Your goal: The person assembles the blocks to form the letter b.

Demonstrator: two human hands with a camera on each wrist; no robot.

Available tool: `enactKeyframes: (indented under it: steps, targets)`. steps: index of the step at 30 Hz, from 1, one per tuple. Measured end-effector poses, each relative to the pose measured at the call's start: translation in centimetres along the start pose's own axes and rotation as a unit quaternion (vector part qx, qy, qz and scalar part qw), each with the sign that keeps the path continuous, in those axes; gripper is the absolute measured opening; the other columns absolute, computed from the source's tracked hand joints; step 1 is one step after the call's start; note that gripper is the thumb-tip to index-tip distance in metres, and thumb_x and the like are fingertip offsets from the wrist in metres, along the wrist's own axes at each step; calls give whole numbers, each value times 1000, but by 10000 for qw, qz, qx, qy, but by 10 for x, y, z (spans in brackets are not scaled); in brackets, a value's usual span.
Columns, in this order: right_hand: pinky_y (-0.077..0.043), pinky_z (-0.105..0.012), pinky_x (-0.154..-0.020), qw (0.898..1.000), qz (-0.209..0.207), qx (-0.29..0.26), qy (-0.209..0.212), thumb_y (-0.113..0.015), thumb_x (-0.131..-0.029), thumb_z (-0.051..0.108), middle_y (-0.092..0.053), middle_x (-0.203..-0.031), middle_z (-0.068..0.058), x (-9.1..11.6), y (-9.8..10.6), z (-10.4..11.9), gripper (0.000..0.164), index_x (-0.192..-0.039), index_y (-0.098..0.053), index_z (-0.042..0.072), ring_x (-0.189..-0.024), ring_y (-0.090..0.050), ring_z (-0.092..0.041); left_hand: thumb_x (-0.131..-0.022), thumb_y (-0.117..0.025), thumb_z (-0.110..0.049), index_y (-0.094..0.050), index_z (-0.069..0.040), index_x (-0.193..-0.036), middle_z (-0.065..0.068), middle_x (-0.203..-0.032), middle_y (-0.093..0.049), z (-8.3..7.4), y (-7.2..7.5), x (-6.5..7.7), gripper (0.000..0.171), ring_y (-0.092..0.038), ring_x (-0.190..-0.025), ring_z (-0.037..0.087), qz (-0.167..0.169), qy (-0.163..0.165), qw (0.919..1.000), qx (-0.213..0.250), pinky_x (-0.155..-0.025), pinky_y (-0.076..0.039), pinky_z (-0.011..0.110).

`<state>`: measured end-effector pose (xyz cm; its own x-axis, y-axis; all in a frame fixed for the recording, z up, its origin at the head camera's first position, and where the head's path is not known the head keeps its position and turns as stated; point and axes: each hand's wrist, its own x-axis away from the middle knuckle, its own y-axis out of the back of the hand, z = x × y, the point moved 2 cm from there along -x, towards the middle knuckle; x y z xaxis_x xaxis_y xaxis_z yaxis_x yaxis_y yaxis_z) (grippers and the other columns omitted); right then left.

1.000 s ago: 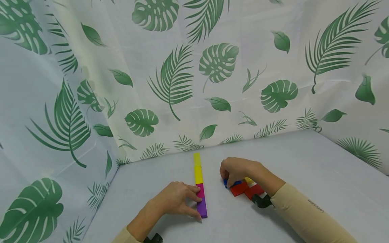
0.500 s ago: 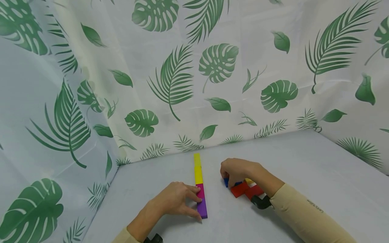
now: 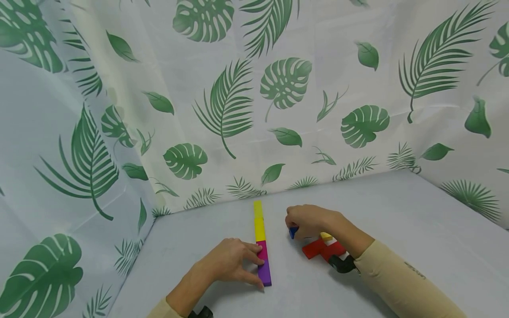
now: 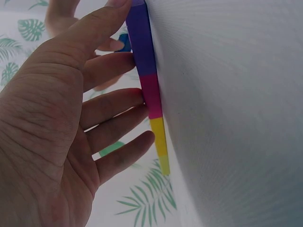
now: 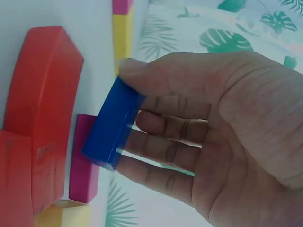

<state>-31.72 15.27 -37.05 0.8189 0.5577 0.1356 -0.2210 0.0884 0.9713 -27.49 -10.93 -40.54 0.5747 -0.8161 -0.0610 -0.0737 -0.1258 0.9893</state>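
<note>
- Pinching the glossy blue rectangular block (image 5: pixel 111 125) near the red rectangular blocks (image 3: pixel 313 249), the right hand (image 3: pixel 308 221) best grips firmly.
- The left hand (image 3: pixel 234 260), fingers relaxed, touches the purple-magenta-yellow block row (image 3: pixel 260 230) — lightly is best.

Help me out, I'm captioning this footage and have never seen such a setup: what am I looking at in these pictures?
There is no machine here, just a person's two bare hands. The wide picture comes from a camera worn on the head; the two close-ups come from cameras on the left and right wrists.

On the pale surface, lined up end to end, are a purple block nearest the person, then a magenta block, a yellow block and a yellow-green block. The left hand touches the purple and magenta ones.

The right hand pinches a blue block between thumb and fingers. Close by lie red blocks, a second yellow block and a second magenta block.
</note>
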Motion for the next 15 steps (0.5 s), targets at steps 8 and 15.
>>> enactKeyframes:
  steps: [8, 15]
  targets:
    - [-56, -32, -82, 9993, 10, -365, -24, -77, -94, 18, -60, -90, 6, -1, 3, 3, 16, -104, -66, 17, -87, -57, -15, -76, -75, -78, -79, -38, -117, -12, -133, -71, 1, 0, 0, 58, -65, -128, 6, -4, -70, 10000, 5, -104, -56, 41]
    - [-59, -33, -83, 9969, -525, -566, 137, -75, -97, 18, -65, -96, 5, -5, 5, 3, 21, -115, -64, 14, -89, -60, -14, -77, -74, -78, -79, -37, -118, -11, -133, -71, 1, 0, -1, 58, -65, -128, 7, 25, -101, 9999, 25, -105, -56, 40]
